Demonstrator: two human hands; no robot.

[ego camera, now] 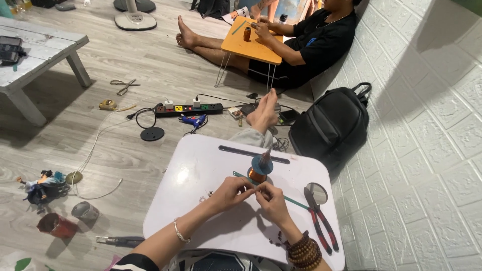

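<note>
Head view: a person sat on a wood-look floor with a white lap table [201, 200] across the legs, both hands meeting at its middle.
Left hand [230, 193]: curled, fingertips pinched on something too small to make out; a thin silver bracelet [179, 234] circled the wrist.
Right hand [270, 199]: likewise curled, its fingertips pressed against those of the left; a stack of brown bead bracelets [303, 252] sat on the wrist.
Thing in hand: hidden between the fingertips, held just above the table centre, at 6 o'clock of the copper spool.
Copper spool [260, 168]: upright on the table just beyond the hands, a blue disc around its stem.
Teal strip [293, 201]: lay flat, running from beside the spool toward 4 o'clock, passing under the right hand.
Red-handled pliers [319, 221]: rested at 3 o'clock of the hands, near the table's right edge, beside a round recess [317, 191].
Black backpack [332, 125]: leaned on the white wall at 1 o'clock.
Power strip [189, 108]: on the floor at 11 o'clock, a blue glue gun [195, 121] just beside it.
Second person: seated at 12 o'clock against the wall, hands busy over an orange folding table [250, 44].
</note>
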